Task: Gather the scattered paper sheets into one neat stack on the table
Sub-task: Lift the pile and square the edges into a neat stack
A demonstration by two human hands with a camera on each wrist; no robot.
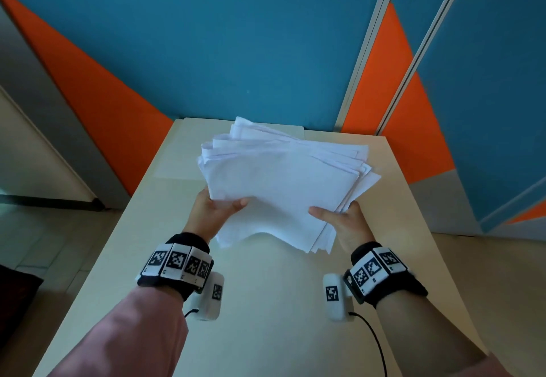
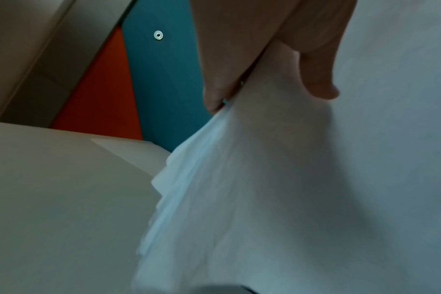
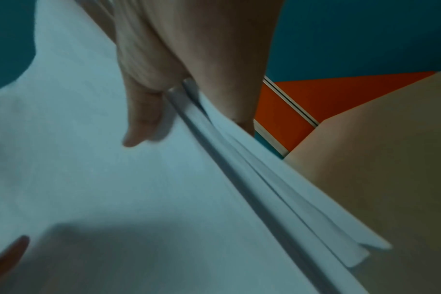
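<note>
Sheets [image 1: 280, 187] uneven-edged in both hands [image 1: 277, 212]

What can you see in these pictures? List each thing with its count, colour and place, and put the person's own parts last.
paper sheets: one uneven bundle, white, held up over the table, edges fanned out.
table: one, cream, under the bundle and the hands.
wall panels: several, blue and orange, behind the table.
wrist bands: two, black with black-and-white markers, one on each wrist.
sleeves: two, pink, at the lower edge.
left hand: one, grips the bundle's near left corner.
right hand: one, grips the bundle's near right corner.
</note>
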